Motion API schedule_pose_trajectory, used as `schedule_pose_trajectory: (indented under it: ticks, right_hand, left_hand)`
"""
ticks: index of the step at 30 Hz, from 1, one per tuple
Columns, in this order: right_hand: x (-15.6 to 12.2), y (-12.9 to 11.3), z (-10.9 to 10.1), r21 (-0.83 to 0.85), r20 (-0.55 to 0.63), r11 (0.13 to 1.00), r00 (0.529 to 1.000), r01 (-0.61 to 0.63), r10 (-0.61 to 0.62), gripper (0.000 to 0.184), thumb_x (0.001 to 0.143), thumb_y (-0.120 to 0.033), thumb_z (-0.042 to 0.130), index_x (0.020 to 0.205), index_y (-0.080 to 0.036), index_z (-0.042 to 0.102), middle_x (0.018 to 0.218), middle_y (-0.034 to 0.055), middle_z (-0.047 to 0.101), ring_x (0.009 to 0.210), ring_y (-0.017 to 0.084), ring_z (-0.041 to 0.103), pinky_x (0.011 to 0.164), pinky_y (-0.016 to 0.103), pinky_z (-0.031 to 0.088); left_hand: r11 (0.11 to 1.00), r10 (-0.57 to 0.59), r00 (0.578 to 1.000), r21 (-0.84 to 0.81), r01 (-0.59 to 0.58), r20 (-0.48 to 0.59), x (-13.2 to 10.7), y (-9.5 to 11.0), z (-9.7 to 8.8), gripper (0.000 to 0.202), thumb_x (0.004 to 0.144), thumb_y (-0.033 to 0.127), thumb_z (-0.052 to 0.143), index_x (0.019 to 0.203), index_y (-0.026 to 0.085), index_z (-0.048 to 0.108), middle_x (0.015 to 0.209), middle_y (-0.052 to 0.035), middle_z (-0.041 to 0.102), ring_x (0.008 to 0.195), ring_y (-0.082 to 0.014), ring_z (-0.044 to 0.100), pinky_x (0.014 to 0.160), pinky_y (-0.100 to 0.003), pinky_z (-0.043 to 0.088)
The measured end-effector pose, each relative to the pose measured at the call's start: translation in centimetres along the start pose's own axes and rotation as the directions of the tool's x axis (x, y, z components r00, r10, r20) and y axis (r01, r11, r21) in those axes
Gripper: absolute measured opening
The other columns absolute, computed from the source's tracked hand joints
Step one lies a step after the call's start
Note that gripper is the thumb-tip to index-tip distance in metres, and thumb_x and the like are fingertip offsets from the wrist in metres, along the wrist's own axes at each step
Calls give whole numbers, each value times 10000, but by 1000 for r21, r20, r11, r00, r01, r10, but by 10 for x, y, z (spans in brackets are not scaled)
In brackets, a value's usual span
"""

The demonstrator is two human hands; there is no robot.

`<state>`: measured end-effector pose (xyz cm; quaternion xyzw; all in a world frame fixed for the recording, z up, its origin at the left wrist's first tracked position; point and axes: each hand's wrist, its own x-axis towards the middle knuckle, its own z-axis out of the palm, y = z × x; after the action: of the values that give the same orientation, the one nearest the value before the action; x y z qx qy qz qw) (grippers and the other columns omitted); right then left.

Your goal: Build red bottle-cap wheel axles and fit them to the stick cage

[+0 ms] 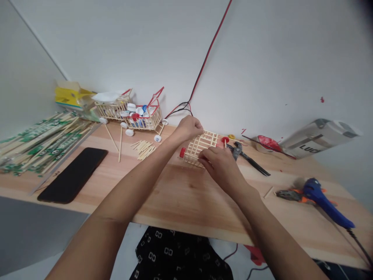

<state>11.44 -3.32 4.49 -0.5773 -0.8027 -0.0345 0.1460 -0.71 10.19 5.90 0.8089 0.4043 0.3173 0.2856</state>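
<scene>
A small cart frame [201,144] built of thin wooden sticks, with red bottle-cap wheels, lies on the wooden table [180,198] near the wall. My left hand [188,127] is curled over its far left corner, fingers closed on the frame. My right hand [218,163] rests on its near right side, fingers bent and pinching the sticks. Both forearms reach in from the bottom of the view.
Two finished stick carts [131,112] holding bottle caps stand at the back left by a yellow box [70,96]. Wrapped chopsticks [40,142], a black phone [74,174], loose sticks [144,148], pliers [247,155], a blue glue gun [323,200] and a red-black cable [204,66] surround the work.
</scene>
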Motion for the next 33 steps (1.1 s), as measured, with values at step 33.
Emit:
schedule_pose_trajectory:
  ticks: [33]
  right_hand:
    - [0,1,0,-11,-27,1000,1000,-8,8,132,901,-247,543,820,-187,629,836,49,662,815,194,561,744,320,303]
  left_hand:
    - [1000,2,1000,-18,-2,4,-1,1,0,65,659,137,629,638,105,682,579,-15,563,590,-116,499,591,-259,352]
